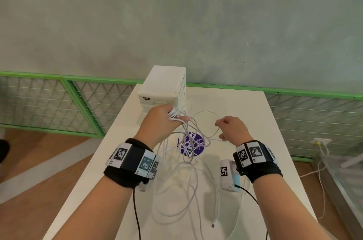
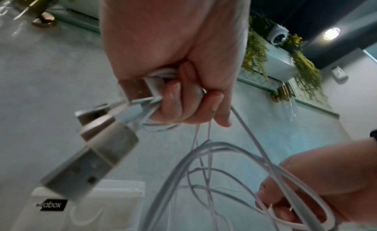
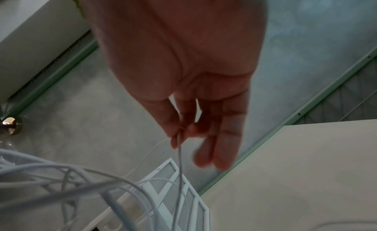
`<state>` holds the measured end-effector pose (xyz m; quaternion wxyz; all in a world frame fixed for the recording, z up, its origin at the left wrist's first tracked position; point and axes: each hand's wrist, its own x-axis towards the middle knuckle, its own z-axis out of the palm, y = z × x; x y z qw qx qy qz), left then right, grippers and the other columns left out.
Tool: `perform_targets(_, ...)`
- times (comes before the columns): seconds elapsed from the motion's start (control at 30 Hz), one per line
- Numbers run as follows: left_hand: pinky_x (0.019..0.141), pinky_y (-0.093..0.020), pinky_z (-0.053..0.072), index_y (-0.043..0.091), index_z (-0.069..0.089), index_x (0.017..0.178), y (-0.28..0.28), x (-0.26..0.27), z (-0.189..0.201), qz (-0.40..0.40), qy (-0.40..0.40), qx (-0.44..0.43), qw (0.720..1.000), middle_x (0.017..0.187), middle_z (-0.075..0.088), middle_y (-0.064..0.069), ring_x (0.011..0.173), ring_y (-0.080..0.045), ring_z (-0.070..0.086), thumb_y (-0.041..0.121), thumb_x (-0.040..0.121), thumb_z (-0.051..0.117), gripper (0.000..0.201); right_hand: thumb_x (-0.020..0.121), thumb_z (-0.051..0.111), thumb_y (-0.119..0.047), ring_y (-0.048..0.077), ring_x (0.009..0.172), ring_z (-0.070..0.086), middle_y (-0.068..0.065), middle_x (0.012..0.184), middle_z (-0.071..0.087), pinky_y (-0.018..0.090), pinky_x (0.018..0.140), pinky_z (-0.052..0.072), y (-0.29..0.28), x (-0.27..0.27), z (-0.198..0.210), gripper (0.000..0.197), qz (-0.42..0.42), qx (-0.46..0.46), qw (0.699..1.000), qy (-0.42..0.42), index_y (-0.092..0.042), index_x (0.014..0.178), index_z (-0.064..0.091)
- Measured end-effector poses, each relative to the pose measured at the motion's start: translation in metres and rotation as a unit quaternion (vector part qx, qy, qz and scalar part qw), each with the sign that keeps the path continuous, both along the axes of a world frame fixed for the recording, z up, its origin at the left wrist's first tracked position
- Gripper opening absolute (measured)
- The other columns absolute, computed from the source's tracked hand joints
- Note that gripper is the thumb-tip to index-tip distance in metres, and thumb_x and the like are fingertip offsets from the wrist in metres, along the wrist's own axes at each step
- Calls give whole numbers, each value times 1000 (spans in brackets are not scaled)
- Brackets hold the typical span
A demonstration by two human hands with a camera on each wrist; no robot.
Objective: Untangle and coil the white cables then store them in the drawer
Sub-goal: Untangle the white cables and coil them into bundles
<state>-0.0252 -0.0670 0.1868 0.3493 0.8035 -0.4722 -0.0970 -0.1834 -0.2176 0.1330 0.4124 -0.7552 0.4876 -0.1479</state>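
Observation:
My left hand (image 1: 167, 120) is raised above the white table (image 1: 255, 131) and grips a bundle of white cables (image 1: 188, 161) near their plug ends. Several USB plugs (image 2: 97, 137) stick out of its fist (image 2: 179, 89). The cables hang down in tangled loops onto the table, with one loose plug end (image 1: 214, 222) lying near the front. My right hand (image 1: 229, 127) is held up to the right and pinches one thin cable strand (image 3: 180, 153) between thumb and forefinger (image 3: 179, 132). The white drawer unit (image 1: 163, 86) stands behind my left hand, its drawers looking closed.
A round purple sticker (image 1: 193, 144) lies on the table under the hanging loops. A green-framed wire fence (image 1: 78, 98) runs behind the table. Another cable (image 1: 322, 161) runs from a wall socket at the right. The table's right half is bare.

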Motion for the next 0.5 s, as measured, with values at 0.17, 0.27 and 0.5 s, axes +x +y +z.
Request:
perform_targets(0.17,54,-30,26,14,35,54,4,-1,8,-24,11,61,998,55,36,-4,52,-18,35,53,86,59,56,95,46,-23,20,55,64,3,65,65,37,65,54,3,1,5,19,-71,-20,992,-104,-12,98,61)
perform_targets(0.27,48,-26,26,14,39,52,7,2,9,-40,53,80,995,54,38,-6,47,-16,34,49,88,58,54,97,44,-26,16,79,63,-1,80,69,23,65,44,4,5,17,19,-72,-92,980,-161,-14,102,57)
perform_targets(0.5,40,-10,27,10,56,60,3,-12,24,-89,255,-18,963,35,39,11,33,-3,32,33,93,56,41,97,47,-25,6,90,60,-3,94,69,22,81,40,8,34,39,17,71,-102,967,-222,-21,110,56)
